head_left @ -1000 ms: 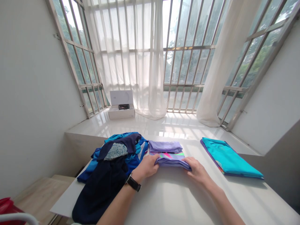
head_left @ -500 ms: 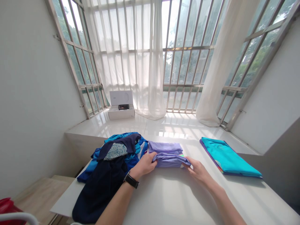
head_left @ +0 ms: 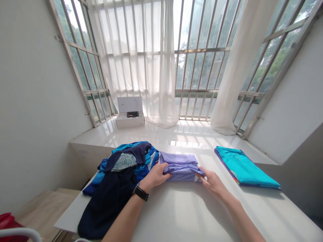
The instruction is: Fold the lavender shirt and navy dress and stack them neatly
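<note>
A lavender garment (head_left: 179, 158), folded into a narrow bundle, lies on the white table (head_left: 176, 215) in front of me. Its near layer is gathered up between my hands. My left hand (head_left: 156, 174), with a black watch on the wrist, is closed on the left end of that layer. My right hand (head_left: 210, 179) pinches the right end between thumb and fingers. Just left of the bundle, a heap of blue clothes (head_left: 141, 168) has a dark navy garment (head_left: 106, 198) draped over its front.
Folded turquoise and purple clothes (head_left: 248, 166) are stacked at the table's right side. On the windowsill behind stands an open white box (head_left: 130, 121) with a phone-like black device (head_left: 132, 114) on it. White curtains (head_left: 161, 67) hang before the barred windows.
The gathered lavender layer has shifted and settled slightly between my hands, both of which keep their hold. The clothes heap and the folded stack stay in place.
</note>
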Demonstrator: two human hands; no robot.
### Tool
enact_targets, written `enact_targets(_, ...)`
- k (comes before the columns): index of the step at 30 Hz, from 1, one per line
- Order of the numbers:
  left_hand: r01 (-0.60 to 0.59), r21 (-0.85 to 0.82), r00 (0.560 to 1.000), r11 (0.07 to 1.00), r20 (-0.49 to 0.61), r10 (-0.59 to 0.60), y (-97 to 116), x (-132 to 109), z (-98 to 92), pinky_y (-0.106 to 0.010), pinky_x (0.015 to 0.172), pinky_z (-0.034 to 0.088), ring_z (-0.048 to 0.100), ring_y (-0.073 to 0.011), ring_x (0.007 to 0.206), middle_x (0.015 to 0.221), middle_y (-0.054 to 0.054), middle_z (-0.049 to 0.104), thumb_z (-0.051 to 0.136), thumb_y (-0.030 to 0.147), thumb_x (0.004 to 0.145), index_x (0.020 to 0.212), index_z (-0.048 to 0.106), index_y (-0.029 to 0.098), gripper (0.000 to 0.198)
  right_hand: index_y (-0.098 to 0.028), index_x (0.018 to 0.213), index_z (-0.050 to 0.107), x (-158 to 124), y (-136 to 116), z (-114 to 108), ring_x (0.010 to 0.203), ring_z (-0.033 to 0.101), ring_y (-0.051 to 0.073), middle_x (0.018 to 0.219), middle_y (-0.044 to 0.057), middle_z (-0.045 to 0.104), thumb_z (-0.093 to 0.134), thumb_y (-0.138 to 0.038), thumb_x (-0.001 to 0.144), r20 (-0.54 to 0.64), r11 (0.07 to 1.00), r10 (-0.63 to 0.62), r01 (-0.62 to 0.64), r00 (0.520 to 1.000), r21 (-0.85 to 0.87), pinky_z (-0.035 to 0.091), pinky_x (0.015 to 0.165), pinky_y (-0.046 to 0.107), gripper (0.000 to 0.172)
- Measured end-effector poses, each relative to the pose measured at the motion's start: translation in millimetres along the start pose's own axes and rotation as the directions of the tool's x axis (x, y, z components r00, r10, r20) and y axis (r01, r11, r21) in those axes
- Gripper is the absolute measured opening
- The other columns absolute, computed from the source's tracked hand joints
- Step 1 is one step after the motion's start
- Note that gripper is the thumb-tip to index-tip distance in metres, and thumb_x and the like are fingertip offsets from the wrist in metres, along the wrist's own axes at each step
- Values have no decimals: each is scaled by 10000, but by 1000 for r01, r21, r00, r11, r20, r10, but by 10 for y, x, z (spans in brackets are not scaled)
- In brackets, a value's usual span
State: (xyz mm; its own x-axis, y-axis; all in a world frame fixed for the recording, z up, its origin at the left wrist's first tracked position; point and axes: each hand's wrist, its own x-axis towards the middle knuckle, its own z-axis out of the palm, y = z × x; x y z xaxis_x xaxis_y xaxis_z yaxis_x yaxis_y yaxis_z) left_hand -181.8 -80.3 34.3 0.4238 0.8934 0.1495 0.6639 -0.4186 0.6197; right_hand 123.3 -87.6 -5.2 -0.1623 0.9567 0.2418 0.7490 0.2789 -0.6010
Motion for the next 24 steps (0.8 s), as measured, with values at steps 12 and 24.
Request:
enact_targets(12,37,-2,997,999,-68,-37,-71,22,57,-264,692,420,631,-194,750,776,-21,683,634,267,910,793,641,185,144,-230,854,656,-7,-167,15,639,597,219,702,29,680,413,-569,969,-41,998,6,-3,999,69,474,655,331,433)
enact_targets(24,173,110,983,979,-76,-165,-90,30,40,-288,736,437,669,-232,852,882,-68,729,624,345,951,870,710,180,203,-252,551,339,77,-103,161,574,489,187,530,0,467,391,-684,887,-126,985,168,-163,978,52,320,577,304,550)
